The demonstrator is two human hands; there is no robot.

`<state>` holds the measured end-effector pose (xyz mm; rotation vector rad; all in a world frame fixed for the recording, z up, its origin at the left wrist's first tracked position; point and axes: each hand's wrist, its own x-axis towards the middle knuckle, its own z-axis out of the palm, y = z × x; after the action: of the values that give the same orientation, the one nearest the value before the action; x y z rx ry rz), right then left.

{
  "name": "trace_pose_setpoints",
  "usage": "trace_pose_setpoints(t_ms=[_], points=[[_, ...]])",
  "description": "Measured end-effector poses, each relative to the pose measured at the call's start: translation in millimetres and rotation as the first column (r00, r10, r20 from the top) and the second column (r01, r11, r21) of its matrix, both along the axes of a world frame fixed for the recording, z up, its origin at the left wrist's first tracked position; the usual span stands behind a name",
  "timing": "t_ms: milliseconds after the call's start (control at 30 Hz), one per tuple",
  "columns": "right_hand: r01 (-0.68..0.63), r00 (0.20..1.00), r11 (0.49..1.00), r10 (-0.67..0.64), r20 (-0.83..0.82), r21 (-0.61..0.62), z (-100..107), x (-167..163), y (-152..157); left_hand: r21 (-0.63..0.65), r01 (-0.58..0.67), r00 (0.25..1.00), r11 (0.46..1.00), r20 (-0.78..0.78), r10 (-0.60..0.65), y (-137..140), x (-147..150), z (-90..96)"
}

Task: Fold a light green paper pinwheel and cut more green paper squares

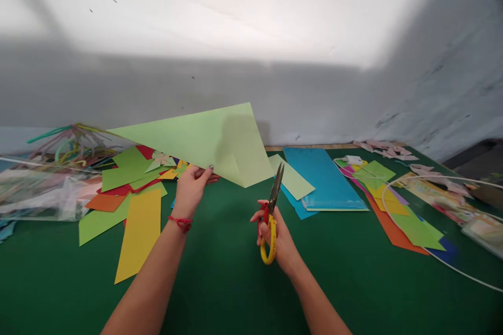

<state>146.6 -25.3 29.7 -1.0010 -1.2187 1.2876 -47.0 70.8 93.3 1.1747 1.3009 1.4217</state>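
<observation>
Between thumb and fingers, my left hand [193,187] pinches the lower edge of a large pale green sheet of paper [188,133]. The sheet is raised off the table and tilted, with a crease near its lower right corner. My right hand [277,233] is wrapped round a pair of scissors [272,214] with red and yellow handles. Their dark blades point up and away from me, look closed, and stand just right of the sheet's corner. A smaller pale green piece of paper [294,178] lies beyond the scissors, partly on a blue pack of paper [330,180].
Coloured paper pieces [139,230] spread over the green table [223,282] at left, beside clear plastic bags [47,199] and pipe cleaners [74,138]. More paper pieces [396,220] lie at right under a white cable [463,271] with a charger [352,159]. A pale wall [314,104] stands behind.
</observation>
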Motion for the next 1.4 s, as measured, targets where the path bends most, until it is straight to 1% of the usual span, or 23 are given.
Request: trace_pose_setpoints(t_ms=[67, 100, 167, 267, 333, 433, 533, 633, 767, 867, 967, 1033, 1100, 1200, 1267, 1333, 1400], points=[[-0.059, 0.997, 0.998, 0.058, 0.047, 0.017, 0, 0, -4, 0.026, -0.016, 1.000, 1.000, -0.010, 0.016, -4, -2, 5.3], [-0.072, 0.997, 0.997, 0.071, 0.041, 0.014, 0, -1, -6, 0.035, -0.019, 1.000, 0.999, -0.010, 0.020, -6, -3, 7.5], [-0.088, 0.996, 0.996, 0.088, 0.008, -0.032, 1, -3, -10, 0.050, -0.020, 1.000, 0.999, 0.003, 0.020, -10, -2, 11.7], [-0.032, 0.999, 0.991, 0.036, 0.026, -0.133, 4, -8, -15, 0.090, -0.040, 0.999, 0.995, 0.040, 0.037, -16, 1, 18.0], [0.016, 0.997, 0.988, -0.004, 0.077, -0.155, 7, -10, -18, 0.126, -0.083, 0.995, 0.989, 0.060, 0.076, -20, 2, 22.3], [0.020, 0.991, 0.990, 0.000, 0.135, -0.143, 12, -9, -21, 0.187, -0.186, 0.981, 0.965, 0.095, 0.170, -25, 2, 28.2], [-0.068, 0.980, 0.991, 0.087, 0.176, -0.113, 12, -5, -22, 0.221, -0.250, 0.966, 0.943, 0.129, 0.226, -29, 0, 32.8], [-0.179, 0.969, 0.982, 0.187, 0.160, -0.061, 8, -3, -22, 0.208, -0.233, 0.971, 0.950, 0.112, 0.213, -33, 1, 36.4], [-0.231, 0.962, 0.973, 0.233, 0.145, -0.032, 8, -2, -24, 0.162, -0.183, 0.983, 0.970, 0.025, 0.181, -40, 5, 40.6], [-0.275, 0.952, 0.961, 0.274, 0.137, -0.013, 13, 1, -26, 0.146, -0.192, 0.979, 0.970, -0.036, 0.199, -42, 7, 42.4], [-0.358, 0.932, 0.934, 0.358, 0.055, -0.011, 18, 4, -26, 0.164, -0.221, 0.974, 0.961, -0.003, 0.225, -41, 5, 41.9], [-0.413, 0.909, 0.910, 0.411, -0.066, -0.019, 20, 2, -25, 0.187, -0.230, 0.973, 0.955, 0.053, 0.224, -38, 3, 41.1], [-0.445, 0.878, 0.895, 0.429, -0.213, -0.034, 19, -1, -24, 0.207, -0.240, 0.970, 0.948, 0.099, 0.224, -36, 1, 40.5], [-0.445, 0.844, 0.892, 0.389, -0.368, -0.077, 14, -7, -22, 0.222, -0.262, 0.963, 0.939, 0.121, 0.240, -34, -1, 40.6], [-0.389, 0.843, 0.917, 0.316, -0.436, -0.089, 11, -8, -21, 0.222, -0.272, 0.961, 0.936, 0.110, 0.253, -34, -1, 41.1], [-0.316, 0.849, 0.945, 0.241, -0.471, -0.085, 8, -8, -22, 0.216, -0.276, 0.961, 0.937, 0.092, 0.262, -35, -1, 41.2], [-0.267, 0.867, 0.961, 0.204, -0.454, -0.078, 6, -7, -23, 0.209, -0.274, 0.962, 0.939, 0.083, 0.262, -35, -1, 41.0]])
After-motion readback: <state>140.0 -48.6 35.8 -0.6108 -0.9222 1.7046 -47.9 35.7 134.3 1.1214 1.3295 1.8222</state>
